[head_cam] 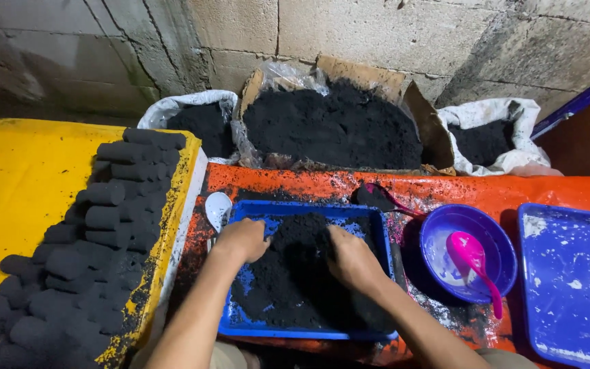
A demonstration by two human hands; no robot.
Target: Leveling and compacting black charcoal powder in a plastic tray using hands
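Orange sheet-covered surface (513, 190), soot-spattered: carries blue tray (377, 232), blue bowl (438, 236), second blue tray (571, 283), white spoon (217, 207). Adjacent yellow surface (15, 184): black cylinders (104, 225).

**Materials and finishes**

Matt, crumbly black powder (295, 273) heaped in smooth blue rectangular plastic tray (308, 335), dusted and smeared. Left hand (244, 239) and right hand (353, 260) bare, sunk in powder, fingers blackened. Matt, rough pressed black cylinders (104, 219) on glossy yellow painted surface (15, 178), chipped at edge. Slick orange plastic sheet (500, 191), speckled black. Glossy round blue plastic bowl (472, 225) with white residue; shiny pink plastic spoon (472, 260). Woven white cloth sacks (507, 113). Torn brown cardboard box (363, 72) with crinkled clear plastic liner. Rough grey concrete block wall (390, 27).
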